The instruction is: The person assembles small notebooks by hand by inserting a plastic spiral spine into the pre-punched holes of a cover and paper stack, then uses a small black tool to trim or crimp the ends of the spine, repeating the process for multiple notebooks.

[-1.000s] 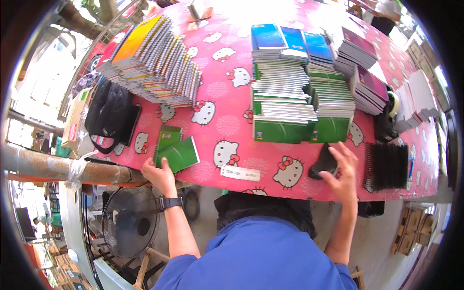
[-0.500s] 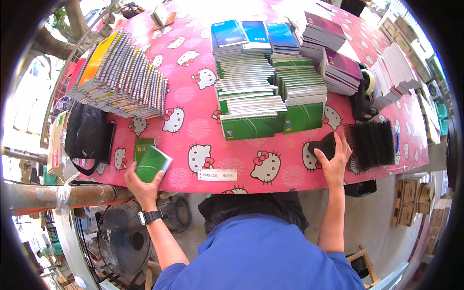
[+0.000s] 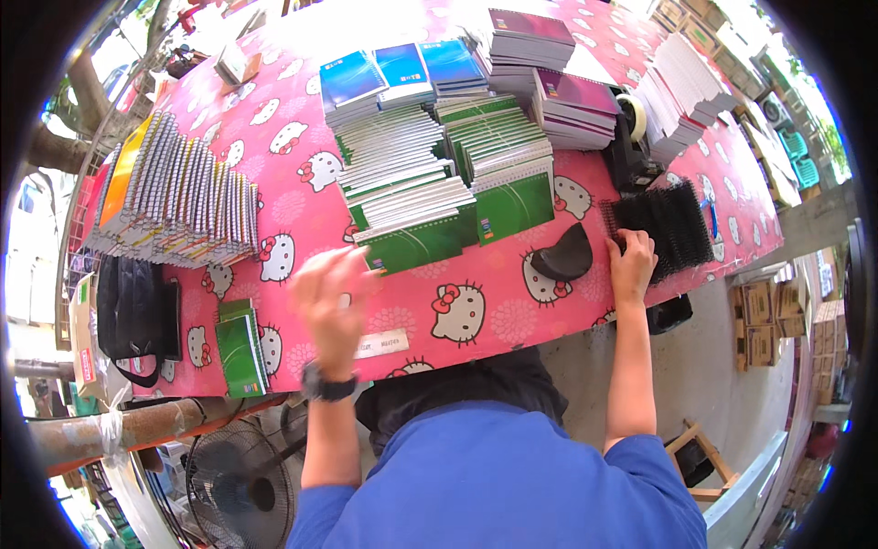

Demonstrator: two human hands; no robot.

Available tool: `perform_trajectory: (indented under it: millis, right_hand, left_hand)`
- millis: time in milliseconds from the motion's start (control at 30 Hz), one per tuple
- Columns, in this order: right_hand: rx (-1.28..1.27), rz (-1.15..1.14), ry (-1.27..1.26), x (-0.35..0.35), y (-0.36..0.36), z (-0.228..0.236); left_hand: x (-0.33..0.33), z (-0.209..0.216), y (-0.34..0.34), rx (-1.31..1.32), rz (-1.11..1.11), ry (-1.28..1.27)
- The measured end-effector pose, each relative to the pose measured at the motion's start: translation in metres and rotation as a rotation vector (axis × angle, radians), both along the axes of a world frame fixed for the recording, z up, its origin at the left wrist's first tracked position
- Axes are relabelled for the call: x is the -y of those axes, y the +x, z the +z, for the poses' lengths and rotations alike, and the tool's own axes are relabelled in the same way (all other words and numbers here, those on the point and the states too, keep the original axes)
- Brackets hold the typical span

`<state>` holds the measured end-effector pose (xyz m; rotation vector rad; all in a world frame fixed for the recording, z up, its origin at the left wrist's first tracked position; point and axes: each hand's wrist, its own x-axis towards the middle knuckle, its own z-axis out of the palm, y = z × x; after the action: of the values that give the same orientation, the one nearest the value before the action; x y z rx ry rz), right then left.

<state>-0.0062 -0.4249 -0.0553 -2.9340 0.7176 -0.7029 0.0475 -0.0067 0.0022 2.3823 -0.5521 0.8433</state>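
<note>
My right hand (image 3: 633, 263) is at the near left edge of a pile of black spiral binding coils (image 3: 679, 231), its fingers bent and closed on a coil there. Left of it lies a black half-round piece (image 3: 565, 254) on the table, untouched. My left hand (image 3: 331, 302), smeared by motion, hangs above the table in front of the rows of green notebooks (image 3: 407, 245). Whether it holds anything does not show. Two small green notebooks (image 3: 241, 352) lie partly overlapping near the front left edge, apart from the hand.
Wire-bound notebooks (image 3: 183, 197) are stacked at left behind a black bag (image 3: 137, 306). Blue notebooks (image 3: 401, 75), maroon notebooks (image 3: 574, 105) and a tape dispenser (image 3: 633, 151) stand farther back. A white label strip (image 3: 382, 343) lies near the front edge. Below is a fan (image 3: 240, 489).
My left hand has let go of the green notebooks, leaving them at front left, and moved right. My right hand has left the black half-round piece and moved onto the coils.
</note>
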Motion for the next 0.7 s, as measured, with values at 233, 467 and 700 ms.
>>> perform_trajectory:
  millis: [233,467,700]
  right_hand:
    - [0.018,0.113,-0.008,0.002,0.005,0.007]
    - [0.23,0.06,0.382,0.004,-0.002,0.03]
    - [0.432,0.249,0.57,-0.047,-0.017,0.081]
  left_hand:
    - [0.054,-0.02,0.055,0.048,-0.182,0.145]
    - [0.053,-0.014,0.058,-0.058,-0.203,0.082]
    - [0.051,-0.007,0.058,-0.094,-0.197,-0.02]
